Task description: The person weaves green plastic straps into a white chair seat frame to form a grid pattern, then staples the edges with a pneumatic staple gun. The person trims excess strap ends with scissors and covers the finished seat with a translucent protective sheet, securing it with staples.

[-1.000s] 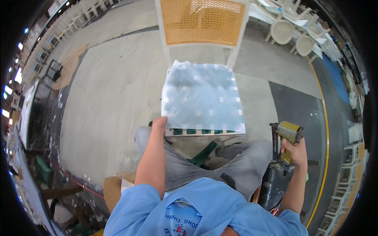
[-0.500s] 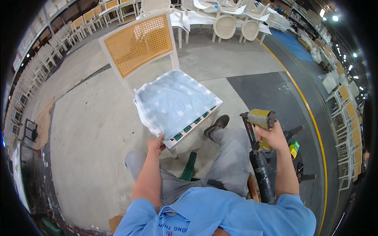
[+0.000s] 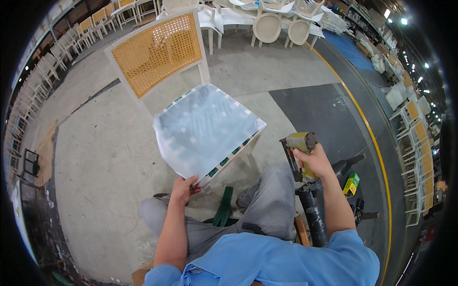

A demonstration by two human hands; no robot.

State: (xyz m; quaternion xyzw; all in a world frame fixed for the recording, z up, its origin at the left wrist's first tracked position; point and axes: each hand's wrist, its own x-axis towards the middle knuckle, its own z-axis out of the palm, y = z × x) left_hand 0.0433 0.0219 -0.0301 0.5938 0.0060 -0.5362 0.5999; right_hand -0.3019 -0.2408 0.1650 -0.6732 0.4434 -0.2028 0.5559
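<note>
A white chair frame with a woven cane backrest [image 3: 155,52] stands in front of me, its seat toward me. Thin white cloth [image 3: 205,125] lies over the seat, and pale squares show through it. Green webbing [image 3: 223,161] peeks out along the near right edge and the far left edge. My left hand [image 3: 184,190] is closed on the cloth at the near corner, thumb on top. Out to the right, my right hand [image 3: 315,161] grips a worn yellow staple gun [image 3: 300,141], held apart from the chair.
A dark stand [image 3: 312,212] is beside my right leg, near a green and yellow box [image 3: 351,184]. A dark green strip [image 3: 223,207] lies between my legs. Rows of chairs [image 3: 414,157] line both sides, with stacked chairs [image 3: 267,28] at the back.
The cloth looks smoother, and its left side now hangs farther down, exposing webbing at the far left edge. My left hand is slightly lower and left. The staple gun has shifted a little left.
</note>
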